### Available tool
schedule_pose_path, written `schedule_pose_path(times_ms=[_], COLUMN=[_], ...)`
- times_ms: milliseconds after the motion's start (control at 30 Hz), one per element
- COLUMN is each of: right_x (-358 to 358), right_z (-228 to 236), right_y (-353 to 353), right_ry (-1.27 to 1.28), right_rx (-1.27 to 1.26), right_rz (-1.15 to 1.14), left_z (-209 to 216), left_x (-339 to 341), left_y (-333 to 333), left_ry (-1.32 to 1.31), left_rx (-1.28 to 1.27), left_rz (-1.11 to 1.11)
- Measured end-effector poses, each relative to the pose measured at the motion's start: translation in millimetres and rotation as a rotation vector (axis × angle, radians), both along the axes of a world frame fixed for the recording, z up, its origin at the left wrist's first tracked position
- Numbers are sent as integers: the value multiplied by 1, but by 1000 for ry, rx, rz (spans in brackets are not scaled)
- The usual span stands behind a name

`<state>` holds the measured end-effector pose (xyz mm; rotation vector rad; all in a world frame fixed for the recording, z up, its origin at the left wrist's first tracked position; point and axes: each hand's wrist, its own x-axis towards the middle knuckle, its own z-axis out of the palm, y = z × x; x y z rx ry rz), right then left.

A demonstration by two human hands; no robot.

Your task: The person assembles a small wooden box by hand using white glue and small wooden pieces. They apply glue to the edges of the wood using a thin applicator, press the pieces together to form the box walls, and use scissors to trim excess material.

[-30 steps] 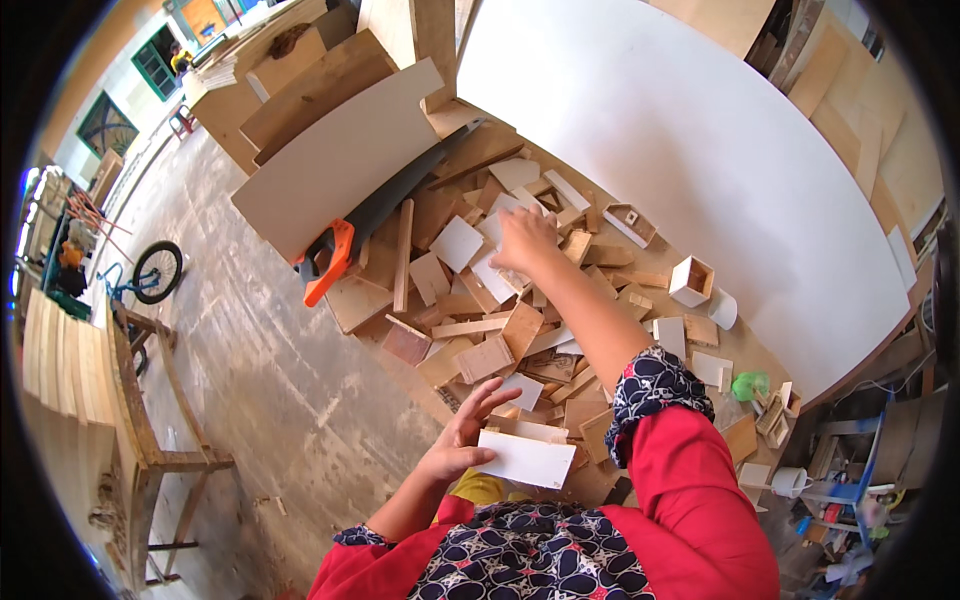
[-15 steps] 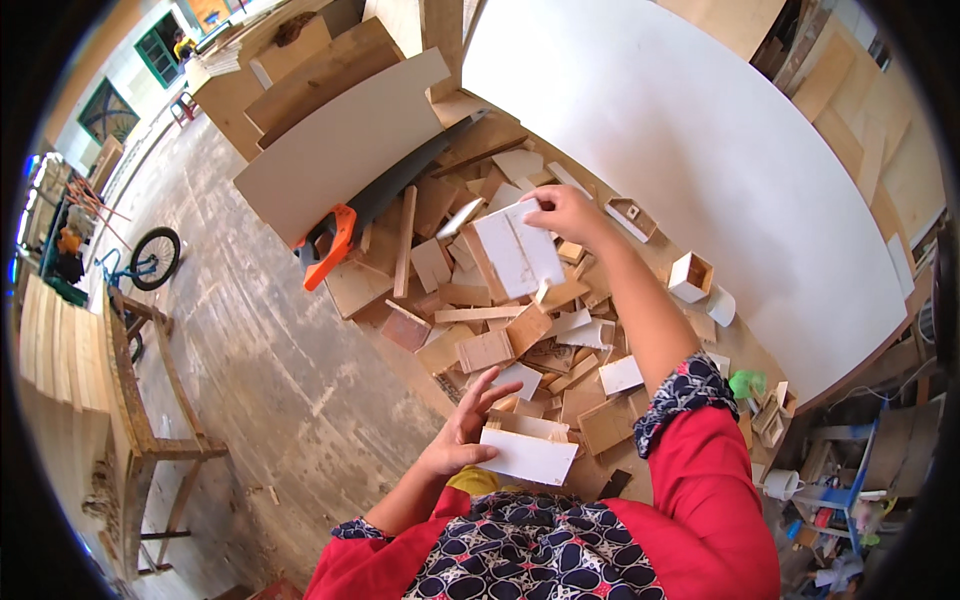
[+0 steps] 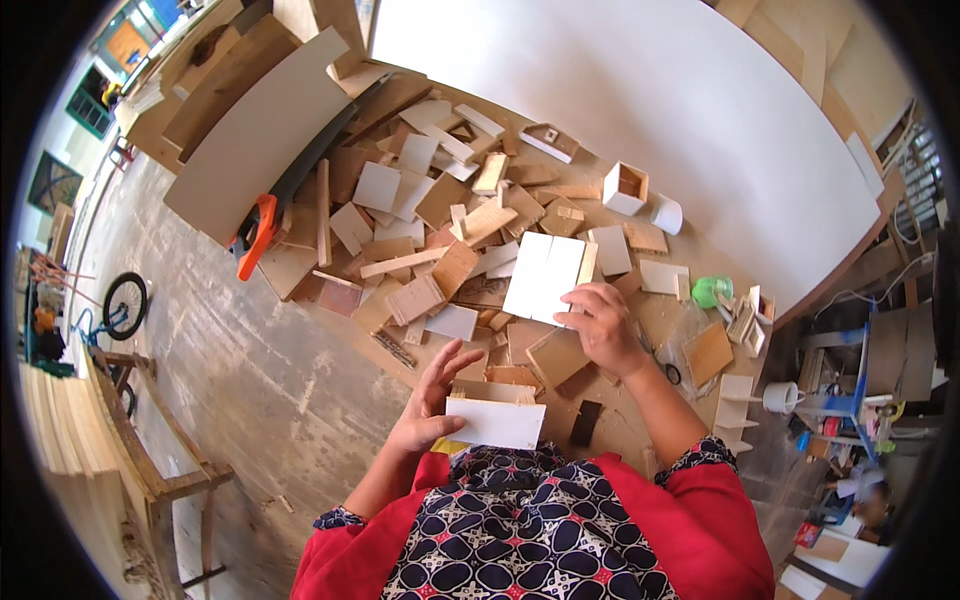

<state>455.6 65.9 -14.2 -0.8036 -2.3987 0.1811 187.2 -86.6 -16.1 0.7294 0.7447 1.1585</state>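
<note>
Close to my body, my left hand (image 3: 425, 405) steadies a small open wooden box with a white front (image 3: 497, 424). Its thumb presses the white face while the other fingers stand up beside the box's left end. My right hand (image 3: 608, 328) pinches the lower right corner of a white board (image 3: 543, 275) with thin lines running along it and a bare wood strip on its right edge. That board is above a heap of wood offcuts (image 3: 420, 295), to the right of the heap's middle.
A handsaw with an orange handle (image 3: 258, 237) leans at the heap's left by a white-faced panel (image 3: 265, 130). A large white sheet (image 3: 640, 90) spans the far side. Small boxes (image 3: 625, 188), a green plastic bundle (image 3: 712, 291) and scissors (image 3: 672, 374) lie right. A wooden bench (image 3: 160, 485) stands left.
My right hand has brought the white board nearer and turned it, now gripping its lower corner. My left hand keeps the box close to me. The whole view has shifted.
</note>
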Motion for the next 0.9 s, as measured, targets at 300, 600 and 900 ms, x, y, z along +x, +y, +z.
schedule_pose_path(times_ms=[300, 600, 900], right_x=[12, 18, 33], right_z=[-15, -20, 62], right_y=[38, 53, -5], right_ry=[152, 785, 765], right_rx=[-377, -1373, -1075], right_rz=[-654, -660, -196], left_z=[0, 4, 13], left_x=[33, 45, 57], left_y=[-2, -12, -14], left_ry=[75, 66, 51], left_rx=[116, 104, 255], left_rz=[34, 47, 15])
